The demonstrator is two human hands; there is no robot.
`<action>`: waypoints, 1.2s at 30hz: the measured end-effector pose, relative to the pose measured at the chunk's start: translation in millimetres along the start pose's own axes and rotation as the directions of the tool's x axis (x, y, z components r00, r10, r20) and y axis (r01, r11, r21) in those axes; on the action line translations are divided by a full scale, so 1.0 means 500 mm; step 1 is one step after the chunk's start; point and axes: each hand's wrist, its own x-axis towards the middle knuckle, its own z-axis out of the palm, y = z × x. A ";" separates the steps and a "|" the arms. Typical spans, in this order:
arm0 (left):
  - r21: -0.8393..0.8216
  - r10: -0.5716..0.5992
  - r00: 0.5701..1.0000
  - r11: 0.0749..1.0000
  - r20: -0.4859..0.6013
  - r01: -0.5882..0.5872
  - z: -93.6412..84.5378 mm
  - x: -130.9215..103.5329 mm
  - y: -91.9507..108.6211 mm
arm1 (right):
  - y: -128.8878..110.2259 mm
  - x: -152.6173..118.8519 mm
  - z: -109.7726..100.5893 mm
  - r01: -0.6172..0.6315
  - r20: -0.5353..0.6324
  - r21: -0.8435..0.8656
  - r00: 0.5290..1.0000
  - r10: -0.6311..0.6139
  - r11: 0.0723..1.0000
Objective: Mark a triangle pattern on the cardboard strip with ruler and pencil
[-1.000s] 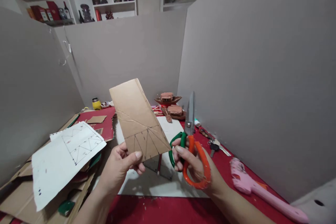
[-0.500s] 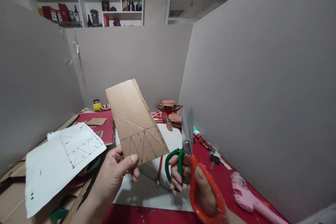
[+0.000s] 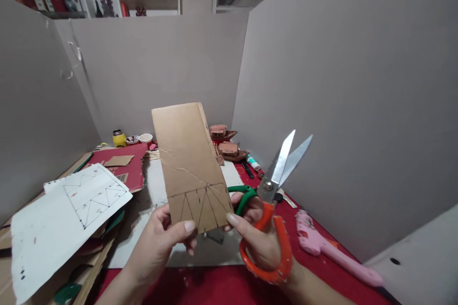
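A creased brown cardboard piece point(image 3: 189, 147) is held up in front of me, with triangles drawn in black along its lower end. My left hand point(image 3: 166, 233) pinches its bottom left part, thumb on the front. At the bottom right corner, the thumb of my right hand point(image 3: 263, 238) presses on the same cardboard. Around that right hand are the handles of a pair of scissors point(image 3: 268, 186), one green and one orange. The blades are parted and point up to the right, away from the cardboard.
To the left, a white paper point(image 3: 71, 228) with a triangle drawing lies over cardboard sheets. A pink glue gun point(image 3: 332, 252) rests on the red cloth at right. Model boats point(image 3: 229, 149), cups point(image 3: 145, 139) and a yellow jar point(image 3: 119, 138) stand at the back, before grey partitions point(image 3: 157, 66).
My right hand has come left to the cardboard's lower corner, and the scissors have tilted to the right. The cardboard stands more upright. My view has shifted right and down.
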 end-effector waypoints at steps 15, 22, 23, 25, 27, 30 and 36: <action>0.106 0.053 0.978 0.994 -0.200 -0.032 0.047 -0.009 -0.070 | 0.027 -0.020 0.009 -0.080 0.034 -0.117 0.996 0.084 0.990; 0.104 0.061 0.974 0.994 -0.220 -0.039 0.039 -0.004 -0.071 | 0.024 -0.020 0.008 -0.078 0.067 -0.151 0.994 0.089 0.985; 0.068 0.053 0.972 0.997 -0.230 -0.039 0.036 -0.003 -0.067 | 0.023 -0.018 0.004 -0.083 0.095 -0.136 0.991 0.097 0.987; -0.001 0.059 0.959 0.998 -0.278 -0.061 0.029 -0.001 -0.054 | 0.023 -0.015 -0.002 -0.089 0.143 -0.098 0.984 0.102 0.991; -0.042 0.098 0.935 0.992 -0.340 -0.119 0.020 -0.001 -0.036 | 0.024 -0.014 -0.003 -0.115 0.172 -0.065 0.977 0.125 0.991; -0.069 0.160 0.901 0.976 -0.404 -0.204 0.006 -0.005 -0.008 | 0.028 -0.019 0.002 -0.191 0.235 -0.090 0.950 0.207 0.977; -0.095 0.214 0.880 0.956 -0.424 -0.278 -0.009 -0.012 0.022 | 0.044 -0.031 0.010 -0.132 0.451 -0.313 0.851 0.269 0.941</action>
